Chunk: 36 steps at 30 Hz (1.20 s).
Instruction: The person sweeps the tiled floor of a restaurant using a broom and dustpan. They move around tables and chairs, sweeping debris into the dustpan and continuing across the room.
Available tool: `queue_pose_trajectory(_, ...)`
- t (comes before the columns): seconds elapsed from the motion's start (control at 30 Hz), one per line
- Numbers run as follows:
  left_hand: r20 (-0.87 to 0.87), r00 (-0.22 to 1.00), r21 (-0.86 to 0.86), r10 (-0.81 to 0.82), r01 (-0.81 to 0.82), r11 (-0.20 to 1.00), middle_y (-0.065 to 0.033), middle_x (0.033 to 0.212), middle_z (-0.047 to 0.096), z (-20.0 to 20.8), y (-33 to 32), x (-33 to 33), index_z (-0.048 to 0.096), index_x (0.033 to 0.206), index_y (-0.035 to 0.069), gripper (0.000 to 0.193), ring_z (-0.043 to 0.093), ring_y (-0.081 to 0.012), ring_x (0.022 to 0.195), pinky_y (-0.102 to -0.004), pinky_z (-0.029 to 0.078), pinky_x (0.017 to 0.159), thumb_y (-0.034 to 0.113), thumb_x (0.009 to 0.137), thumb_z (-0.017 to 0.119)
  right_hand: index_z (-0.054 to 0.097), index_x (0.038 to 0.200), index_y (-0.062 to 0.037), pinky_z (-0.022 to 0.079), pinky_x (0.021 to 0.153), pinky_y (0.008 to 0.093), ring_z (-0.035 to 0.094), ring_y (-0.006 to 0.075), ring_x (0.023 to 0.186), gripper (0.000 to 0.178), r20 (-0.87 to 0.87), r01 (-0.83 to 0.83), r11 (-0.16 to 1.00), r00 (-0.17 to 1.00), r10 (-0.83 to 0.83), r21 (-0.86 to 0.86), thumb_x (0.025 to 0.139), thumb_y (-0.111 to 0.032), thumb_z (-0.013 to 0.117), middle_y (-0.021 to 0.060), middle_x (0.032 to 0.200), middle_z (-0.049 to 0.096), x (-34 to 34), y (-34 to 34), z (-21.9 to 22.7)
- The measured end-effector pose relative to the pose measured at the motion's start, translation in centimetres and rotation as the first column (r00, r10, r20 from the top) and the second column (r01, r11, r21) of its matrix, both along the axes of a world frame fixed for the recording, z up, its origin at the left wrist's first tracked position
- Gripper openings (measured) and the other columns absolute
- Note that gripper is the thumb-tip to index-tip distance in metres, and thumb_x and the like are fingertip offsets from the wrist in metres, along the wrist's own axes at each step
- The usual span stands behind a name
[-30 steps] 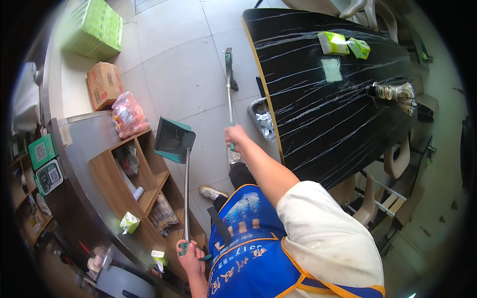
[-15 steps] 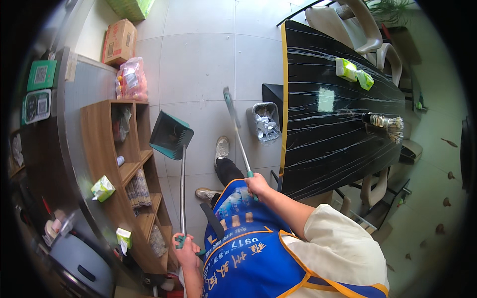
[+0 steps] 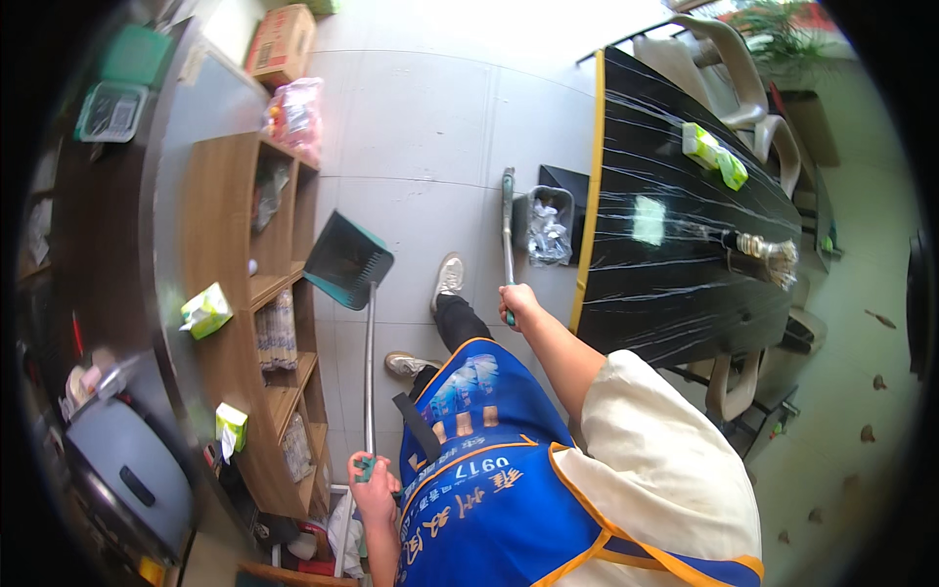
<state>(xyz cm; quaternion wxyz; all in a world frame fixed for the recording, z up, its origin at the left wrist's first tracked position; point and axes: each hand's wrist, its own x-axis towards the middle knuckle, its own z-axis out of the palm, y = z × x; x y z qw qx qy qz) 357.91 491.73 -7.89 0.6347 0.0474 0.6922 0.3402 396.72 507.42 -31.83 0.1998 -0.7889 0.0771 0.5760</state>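
Note:
My left hand [image 3: 376, 489] is wrapped round the green grip of a long-handled dustpan [image 3: 344, 262]. The dustpan's dark green scoop, with a toothed edge, hangs over or rests on the tiles beside the shelf; which, I cannot tell. In my right hand [image 3: 518, 305] is the handle of a broom [image 3: 508, 210], its fingers closed on the green end. The broom points away from me, its narrow head beside a grey waste bin [image 3: 551, 230] lined with a bag and holding crumpled wrappers.
On the right stands a black marbled table [image 3: 675, 293] with tissue packs [image 3: 712, 155] and chairs around it. A wooden shelf [image 3: 230, 196] lines the left, bearing a pink bag [image 3: 295, 117], with a cardboard box [image 3: 281, 44] beyond. My shoes [image 3: 448, 279] are on grey tiles.
My right hand has moved forward and to the right, and the broom head has swung right to the bin's side. The dustpan stays in my left hand. The view has shifted slightly.

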Motion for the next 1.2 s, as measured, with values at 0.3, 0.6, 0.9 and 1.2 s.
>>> queue_pose_trajectory(0.3,-0.067,0.994,-0.114,-0.091,0.083,0.99,-0.006,0.08,0.061,-1.0,-8.5,-5.7,0.048,0.107,0.008,0.022,0.045,-0.0072,0.044,-0.0244,0.039,0.039,0.001,0.089,0.058,0.051,0.083,-0.0019,0.047,0.043,0.0294,0.052,0.0164,0.051,0.022,-0.165,0.004,1.0,0.986,-0.007,-0.016,0.093,-0.021,0.049,0.0086,0.07,0.053,-11.4,-5.7,7.0)
queue_pose_trajectory(0.6,-0.168,0.972,-0.329,-0.162,0.1,0.939,-0.0012,0.066,0.05,-1.0,-17.3,-8.4,0.049,0.101,0.011,0.026,0.041,-0.0096,0.04,-0.0264,0.032,0.036,-0.001,0.081,0.06,0.048,0.074,-0.0048,0.04,0.038,0.0241,0.044,0.0102,0.044,0.02,-0.591,-0.146,0.973,0.807,0.013,-0.178,0.093,-0.01,0.048,0.0026,0.06,0.047,-17.7,-9.3,6.6)
queue_pose_trajectory(0.9,-0.312,0.947,-0.403,-0.078,-0.057,0.913,-0.0086,0.074,0.056,-0.2,-16.7,-4.5,0.047,0.103,0.01,0.024,0.042,-0.0139,0.039,-0.0298,0.036,0.037,0.001,0.084,0.059,0.051,0.07,-0.0045,0.038,0.035,0.0206,0.043,0.0082,0.039,0.021,-0.547,0.071,0.976,0.819,-0.176,-0.208,0.09,-0.003,0.047,0.0003,0.053,0.045,-8.1,4.4,0.9)
queue_pose_trajectory(1.2,-0.354,0.929,-0.399,0.104,-0.25,0.882,-0.0116,0.084,0.059,2.8,-11.2,0.2,0.044,0.107,0.01,0.021,0.04,-0.0137,0.041,-0.0313,0.037,0.04,0.001,0.09,0.053,0.054,0.075,-0.0011,0.041,0.035,0.0236,0.046,0.0116,0.039,0.017,-0.456,0.146,0.984,0.886,-0.086,0.098,0.087,0.001,0.041,0.0057,0.055,0.049,3.7,32.7,-3.8)
